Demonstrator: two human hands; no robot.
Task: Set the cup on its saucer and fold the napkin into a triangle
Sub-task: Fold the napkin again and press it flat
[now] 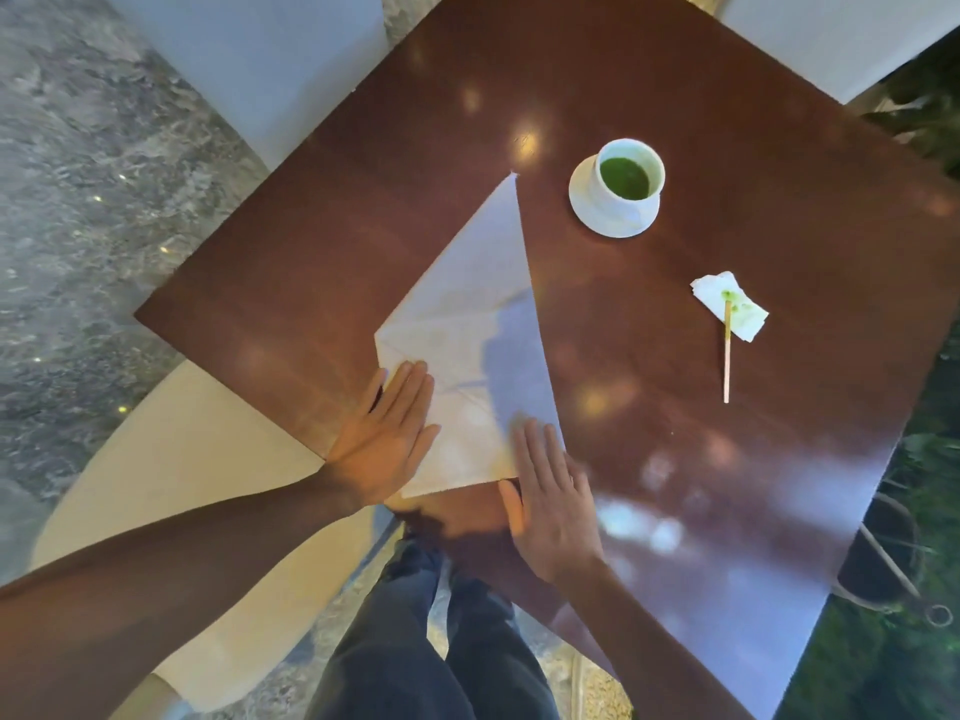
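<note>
1. Table [675,459]: brown, glossy, carries everything.
2. Napkin [478,324]: white, already a triangle, lying near the table's front corner, prob. being pressed to set creases.
3. Left hand [387,433] & right hand [550,491]: both flat, fingers spread, palms on napkin's near edge, grasping nothing.
4. Cup [631,174] w/ green drink sits on saucer [584,205], well apart from the napkin.

Dim, warm light with glare on a glossy table

Bright spots and pale bluish reflections sheen the polished dark brown wooden table [675,356]; a soft shadow crosses the white folded paper napkin [483,324]; wide-angle bending and blur at the edges.
</note>
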